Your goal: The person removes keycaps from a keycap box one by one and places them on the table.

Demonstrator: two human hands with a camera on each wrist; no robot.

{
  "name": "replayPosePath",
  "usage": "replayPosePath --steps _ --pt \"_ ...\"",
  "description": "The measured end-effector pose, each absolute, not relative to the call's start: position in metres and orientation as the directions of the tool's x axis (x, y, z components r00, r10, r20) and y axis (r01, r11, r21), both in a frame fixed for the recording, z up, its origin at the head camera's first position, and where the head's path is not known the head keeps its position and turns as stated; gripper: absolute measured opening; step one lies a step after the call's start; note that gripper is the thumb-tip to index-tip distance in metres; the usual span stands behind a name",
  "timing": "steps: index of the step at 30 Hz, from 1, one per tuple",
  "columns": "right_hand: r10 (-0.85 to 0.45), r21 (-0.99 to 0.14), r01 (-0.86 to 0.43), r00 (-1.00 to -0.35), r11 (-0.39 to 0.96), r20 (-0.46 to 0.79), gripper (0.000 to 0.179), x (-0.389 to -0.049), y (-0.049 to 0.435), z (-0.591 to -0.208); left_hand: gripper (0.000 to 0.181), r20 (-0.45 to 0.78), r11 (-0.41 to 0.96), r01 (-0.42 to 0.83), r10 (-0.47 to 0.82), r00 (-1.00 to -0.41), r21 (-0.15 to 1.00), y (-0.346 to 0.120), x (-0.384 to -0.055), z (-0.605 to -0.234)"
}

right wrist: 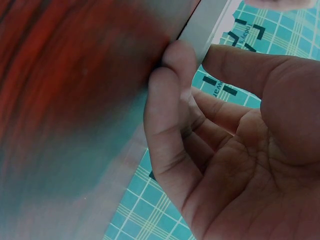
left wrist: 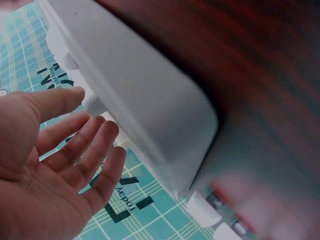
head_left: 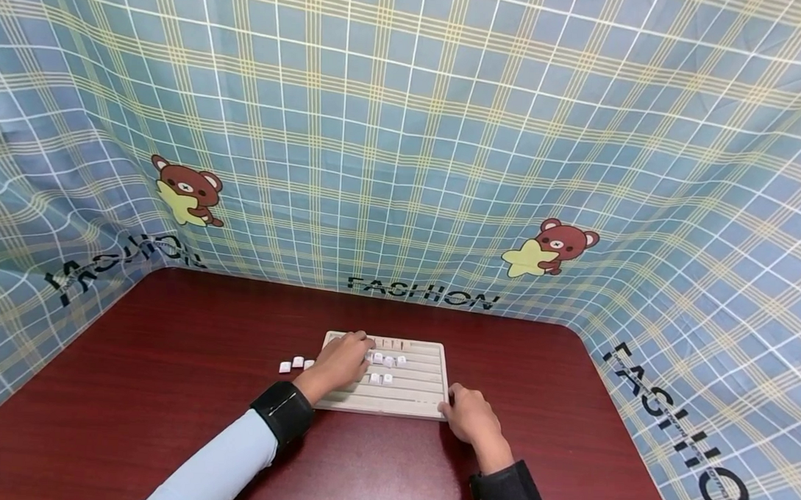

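Observation:
A cream board [head_left: 416, 407] with long raised ridges lies on the table, small white keycap-like pieces [head_left: 388, 379] standing on it in rows. My left hand [head_left: 345, 360] reaches over its left half and hides that part. In the left wrist view, thumb and fingertips pinch at a white piece [left wrist: 93, 104] beside the board's side wall [left wrist: 145, 85]. My right hand [head_left: 470, 413] grips the board near its front right corner. There the right wrist view shows the thumb at the upper side of the edge [right wrist: 205, 30] and bent fingers against the other side.
More white pieces [head_left: 285, 367] lie loose on the dark red table [head_left: 191, 360], left of the board. Pinkish marks [head_left: 397, 345] line the board's far edge. A blue plaid cloth [head_left: 403, 169] with bear prints hangs behind the table and along both sides.

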State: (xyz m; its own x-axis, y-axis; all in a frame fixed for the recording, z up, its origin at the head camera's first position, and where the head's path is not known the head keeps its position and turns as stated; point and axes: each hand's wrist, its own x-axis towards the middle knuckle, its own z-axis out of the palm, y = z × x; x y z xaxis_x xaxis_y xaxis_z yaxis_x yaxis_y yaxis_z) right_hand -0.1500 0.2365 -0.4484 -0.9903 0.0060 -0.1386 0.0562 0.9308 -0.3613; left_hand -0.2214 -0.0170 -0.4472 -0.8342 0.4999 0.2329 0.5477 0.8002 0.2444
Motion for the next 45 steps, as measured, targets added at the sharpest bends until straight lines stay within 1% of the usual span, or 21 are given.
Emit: replayPosePath --steps 5,8,11,16,25,34,39,45 --pt "0.001 -0.377 0.055 -0.99 0.925 -0.142 0.026 -0.149 0.234 -0.449 0.01 0.233 0.811 0.544 0.498 -0.835 0.218 -0.017 -0.224 -0.454" --pt "0.004 -0.376 0.057 -0.99 0.925 -0.139 0.026 -0.149 0.234 -0.448 0.006 0.244 0.817 0.542 0.495 -0.834 0.198 -0.015 -0.225 -0.456" --pt "0.016 -0.369 0.066 -0.991 0.927 -0.136 0.026 -0.149 0.234 -0.448 0.007 0.262 0.819 0.547 0.496 -0.828 0.177 -0.013 -0.226 -0.455" --pt "0.018 -0.364 0.068 -0.99 0.929 -0.137 0.027 -0.15 0.234 -0.447 0.006 0.254 0.831 0.536 0.492 -0.833 0.15 -0.012 -0.226 -0.454" --pt "0.014 -0.368 0.072 -0.987 0.927 -0.157 0.027 -0.15 0.234 -0.449 0.006 0.219 0.836 0.526 0.49 -0.844 0.156 -0.012 -0.226 -0.456" --pt "0.018 -0.37 0.074 -0.988 0.926 -0.153 0.025 -0.15 0.235 -0.45 0.006 0.232 0.832 0.533 0.494 -0.838 0.155 -0.013 -0.227 -0.458" --pt "0.013 -0.368 0.076 -0.986 0.927 -0.169 0.026 -0.15 0.234 -0.45 0.01 0.238 0.83 0.524 0.479 -0.845 0.193 -0.017 -0.226 -0.458" --pt "0.015 -0.369 0.072 -0.988 0.927 -0.155 0.026 -0.15 0.235 -0.447 0.017 0.239 0.819 0.502 0.448 -0.862 0.278 -0.029 -0.224 -0.45"
